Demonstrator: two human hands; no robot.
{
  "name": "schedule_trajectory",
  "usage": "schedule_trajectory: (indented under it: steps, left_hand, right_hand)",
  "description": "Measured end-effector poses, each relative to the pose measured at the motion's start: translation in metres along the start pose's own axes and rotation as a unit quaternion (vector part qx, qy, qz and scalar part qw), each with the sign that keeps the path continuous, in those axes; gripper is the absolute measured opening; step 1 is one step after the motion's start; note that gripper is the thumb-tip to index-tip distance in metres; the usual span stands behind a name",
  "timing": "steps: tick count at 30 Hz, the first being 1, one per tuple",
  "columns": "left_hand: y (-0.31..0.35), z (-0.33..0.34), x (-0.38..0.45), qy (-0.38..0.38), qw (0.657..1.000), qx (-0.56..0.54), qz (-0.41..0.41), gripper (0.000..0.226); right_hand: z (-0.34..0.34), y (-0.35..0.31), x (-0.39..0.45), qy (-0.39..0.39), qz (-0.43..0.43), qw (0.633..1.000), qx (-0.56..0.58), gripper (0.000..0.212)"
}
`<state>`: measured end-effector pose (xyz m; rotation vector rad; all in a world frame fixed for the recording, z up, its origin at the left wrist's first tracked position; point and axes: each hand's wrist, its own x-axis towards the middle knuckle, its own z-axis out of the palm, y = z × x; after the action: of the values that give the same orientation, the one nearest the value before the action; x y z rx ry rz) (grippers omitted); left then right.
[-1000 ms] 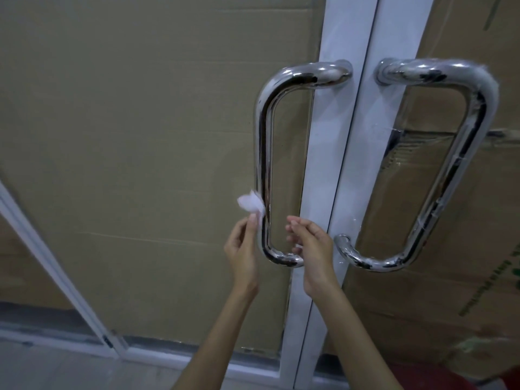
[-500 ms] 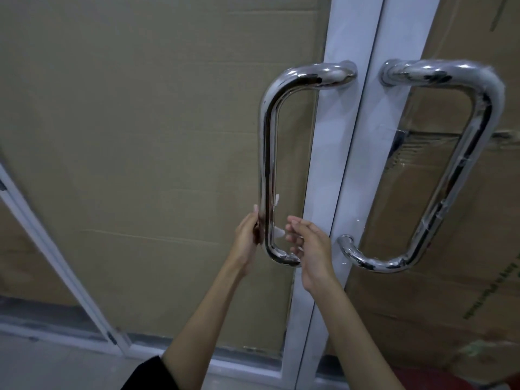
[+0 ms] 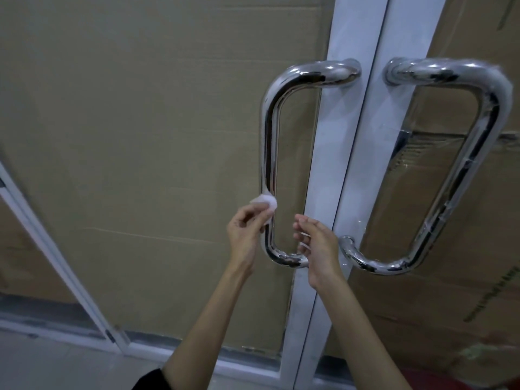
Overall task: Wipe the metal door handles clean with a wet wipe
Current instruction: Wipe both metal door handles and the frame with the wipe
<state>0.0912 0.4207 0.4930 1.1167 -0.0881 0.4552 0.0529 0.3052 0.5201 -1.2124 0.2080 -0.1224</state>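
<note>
Two shiny D-shaped metal handles hang on a glass double door. The left handle point(image 3: 268, 142) runs down to a bend near my hands; the right handle point(image 3: 461, 170) carries scraps of clear film. My left hand point(image 3: 245, 233) pinches a small white wet wipe point(image 3: 264, 202) against the left side of the left handle's lower bar. My right hand point(image 3: 316, 247) is inside the loop near the bottom bend, fingers curled; a thin pale strip shows at its fingertips, and what it holds is unclear.
White door frames point(image 3: 346, 175) meet between the handles. Brown cardboard point(image 3: 140, 136) covers the glass behind. Another slanted white frame point(image 3: 56, 260) stands at the lower left, with pale floor point(image 3: 56, 364) below.
My left hand, which gripped the bar half a second ago, has drawn back to the left, and the wipe now shows above its fingers. The right hand has hardly moved.
</note>
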Motion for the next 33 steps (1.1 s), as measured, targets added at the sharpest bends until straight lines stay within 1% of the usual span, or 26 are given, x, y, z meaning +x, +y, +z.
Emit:
schedule_trajectory:
  steps: [1,3,5,8,9,11,13,14,19,21,25,26,27,29,33]
  left_hand:
    - [0.008,0.007,0.004,-0.003,1.0,0.0,0.02,0.018]
    - [0.011,0.008,0.006,0.002,1.0,-0.009,0.021,0.02]
    - [0.001,-0.005,-0.001,0.004,1.0,0.012,-0.012,0.017]
    - [-0.012,-0.035,-0.022,-0.018,0.995,0.046,-0.088,0.001]
    - [-0.01,-0.04,-0.028,-0.034,0.992,0.043,-0.113,0.004]
    - [0.0,-0.042,-0.034,-0.089,0.985,0.028,-0.148,0.011]
    - [0.016,-0.039,-0.037,-0.147,0.974,0.004,-0.171,0.018]
    - [0.023,-0.037,-0.037,-0.161,0.971,-0.008,-0.178,0.021]
    - [0.043,-0.035,-0.034,-0.134,0.967,-0.058,-0.209,0.023]
    - [0.043,-0.036,-0.033,-0.135,0.966,-0.043,-0.215,0.024]
    - [0.043,-0.035,-0.037,-0.141,0.963,0.002,-0.229,0.038]
    - [0.043,-0.034,-0.039,-0.15,0.962,0.016,-0.226,0.034]
    - [0.042,-0.033,-0.04,-0.157,0.963,0.034,-0.216,0.024]
    - [0.04,-0.033,-0.043,-0.147,0.968,0.053,-0.195,0.008]
    - [0.036,-0.039,-0.043,-0.107,0.972,0.034,-0.209,0.005]
  right_hand:
    - [0.002,0.0,0.0,-0.002,-0.004,1.0,-0.003,0.017]
    - [0.008,0.001,0.0,-0.014,-0.012,1.0,-0.015,0.016]
    - [0.012,0.004,0.0,-0.032,-0.027,0.999,-0.024,0.014]
    - [0.013,0.009,-0.002,-0.058,-0.05,0.997,-0.029,0.011]
    - [0.013,0.01,-0.004,-0.072,-0.053,0.996,-0.031,0.011]
    - [0.014,0.011,-0.009,-0.109,-0.05,0.991,-0.052,0.015]
    - [0.018,0.011,-0.015,-0.156,-0.046,0.983,-0.08,0.02]
    - [0.02,0.011,-0.018,-0.177,-0.045,0.979,-0.089,0.023]
    - [0.014,0.009,-0.018,-0.249,-0.046,0.958,-0.134,0.036]
    - [0.01,0.01,-0.017,-0.25,-0.058,0.955,-0.149,0.032]
    - [0.003,0.012,-0.016,-0.189,-0.092,0.963,-0.17,0.016]
    - [0.001,0.012,-0.016,-0.181,-0.1,0.961,-0.182,0.015]
    - [-0.001,0.011,-0.016,-0.177,-0.11,0.958,-0.196,0.015]
    - [-0.004,0.009,-0.017,-0.181,-0.121,0.952,-0.217,0.014]
    - [-0.014,0.006,-0.017,-0.203,-0.111,0.952,-0.199,0.005]
